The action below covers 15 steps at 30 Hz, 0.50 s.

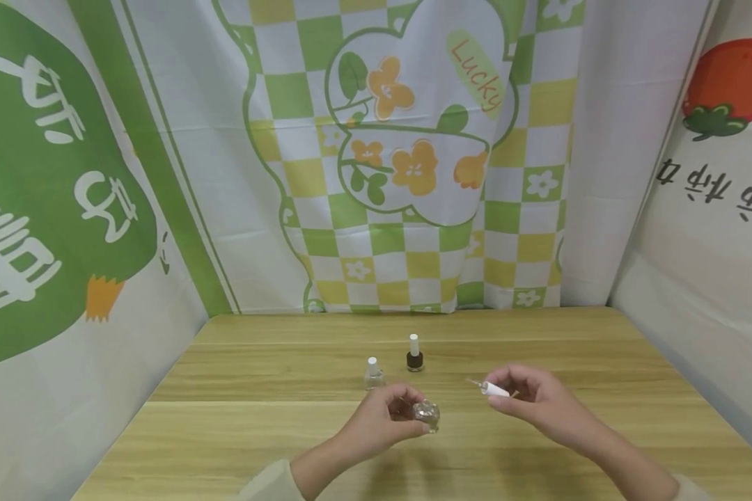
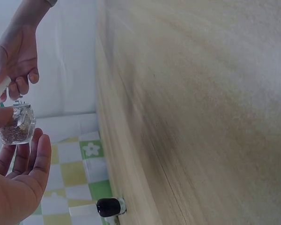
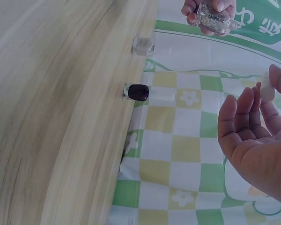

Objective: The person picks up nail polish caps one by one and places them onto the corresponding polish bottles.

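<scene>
My left hand [image 1: 381, 419] grips a small glass nail polish bottle [image 1: 427, 415] with glittery contents, held above the table and tilted with its neck toward the right. In the left wrist view the bottle [image 2: 18, 124] sits between thumb and fingertips, its neck uncapped. To the right, my right hand [image 1: 542, 400] pinches a white nail polish cap [image 1: 495, 390]; its thin brush [image 1: 474, 382] points left toward the bottle, apart from it. The right wrist view shows the cap [image 3: 267, 89] between thumb and fingers, with the brush hidden there.
A dark nail polish bottle [image 1: 415, 360] with a white cap stands upright on the wooden table [image 1: 276, 376]. Left of it, just beyond my left hand, is a clear bottle [image 1: 373, 378], also white-capped. Printed cloth [image 1: 407, 264] hangs behind the table's far edge.
</scene>
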Available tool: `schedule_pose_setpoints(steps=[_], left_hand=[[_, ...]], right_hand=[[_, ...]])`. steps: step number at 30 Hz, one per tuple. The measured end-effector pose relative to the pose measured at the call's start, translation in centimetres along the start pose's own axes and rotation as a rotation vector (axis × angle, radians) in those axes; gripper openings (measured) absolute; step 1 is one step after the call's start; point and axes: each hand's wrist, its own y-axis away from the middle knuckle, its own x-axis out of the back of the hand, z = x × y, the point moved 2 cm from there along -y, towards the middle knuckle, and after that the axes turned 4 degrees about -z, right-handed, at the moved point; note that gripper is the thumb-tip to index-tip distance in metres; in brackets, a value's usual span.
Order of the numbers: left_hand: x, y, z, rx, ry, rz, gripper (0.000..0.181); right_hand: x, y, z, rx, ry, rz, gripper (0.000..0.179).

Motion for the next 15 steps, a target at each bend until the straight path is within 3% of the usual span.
schedule_pose_setpoints(steps=[15], left_hand=[[-0.53, 0.25, 0.18, -0.016, 0.029, -0.005, 0.025]], right_hand=[[-0.86, -0.56, -0.48, 0.026, -0.023, -0.028, 0.015]])
